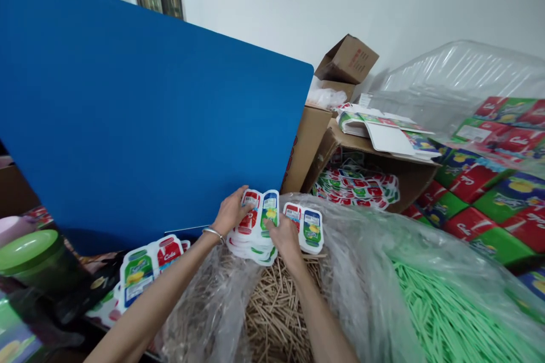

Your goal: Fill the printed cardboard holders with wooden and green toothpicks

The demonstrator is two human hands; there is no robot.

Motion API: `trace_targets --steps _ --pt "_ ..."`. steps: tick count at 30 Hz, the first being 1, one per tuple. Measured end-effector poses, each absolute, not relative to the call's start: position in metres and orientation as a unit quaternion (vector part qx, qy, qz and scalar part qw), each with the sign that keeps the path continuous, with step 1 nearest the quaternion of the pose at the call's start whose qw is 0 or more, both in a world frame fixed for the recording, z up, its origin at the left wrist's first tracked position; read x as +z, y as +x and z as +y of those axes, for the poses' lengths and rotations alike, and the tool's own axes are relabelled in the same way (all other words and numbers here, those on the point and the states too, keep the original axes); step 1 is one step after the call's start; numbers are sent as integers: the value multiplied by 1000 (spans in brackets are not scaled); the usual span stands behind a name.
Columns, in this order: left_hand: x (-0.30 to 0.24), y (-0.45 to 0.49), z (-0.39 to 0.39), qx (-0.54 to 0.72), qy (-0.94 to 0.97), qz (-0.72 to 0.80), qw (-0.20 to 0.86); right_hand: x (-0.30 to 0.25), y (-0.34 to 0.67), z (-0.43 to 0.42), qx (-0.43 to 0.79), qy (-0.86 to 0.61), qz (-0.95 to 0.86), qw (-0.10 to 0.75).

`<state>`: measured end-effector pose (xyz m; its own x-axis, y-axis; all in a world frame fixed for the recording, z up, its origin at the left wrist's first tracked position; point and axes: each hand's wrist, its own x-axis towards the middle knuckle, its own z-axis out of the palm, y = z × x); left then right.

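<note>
My left hand (230, 212), with a silver bracelet on the wrist, grips the far edge of a thick stack of printed die-cut cards (254, 229) showing red and green drink bottles. My right hand (284, 236) pinches one card (307, 229) at the stack's right side, pulling it apart from the top. Both hands hover over a clear plastic bag of thin wooden sticks (276, 309).
A big blue panel (149, 119) stands at the left. More cards (142, 272) lie below it, beside a green bowl (28, 249). Open cardboard boxes (361, 181) with cards sit behind. A bag of green sticks (447, 317) and colourful printed cartons (485, 204) fill the right.
</note>
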<state>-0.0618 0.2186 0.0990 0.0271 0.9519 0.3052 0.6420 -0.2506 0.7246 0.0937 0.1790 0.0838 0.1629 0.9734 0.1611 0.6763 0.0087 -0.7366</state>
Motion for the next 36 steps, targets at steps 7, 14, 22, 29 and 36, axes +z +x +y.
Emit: trace_targets --steps 7,14,22,29,36 --pt "86 -62 211 413 722 548 96 81 152 169 57 -769 -567 289" --pt "100 -14 166 421 802 401 132 60 194 177 50 -830 -515 207" --pt "88 37 119 354 829 315 298 58 202 178 30 -824 -513 236" --pt "59 40 107 362 754 373 401 58 208 166 -2 -773 -534 344" --pt "43 26 99 392 608 442 531 72 207 114 -5 -728 -449 519"
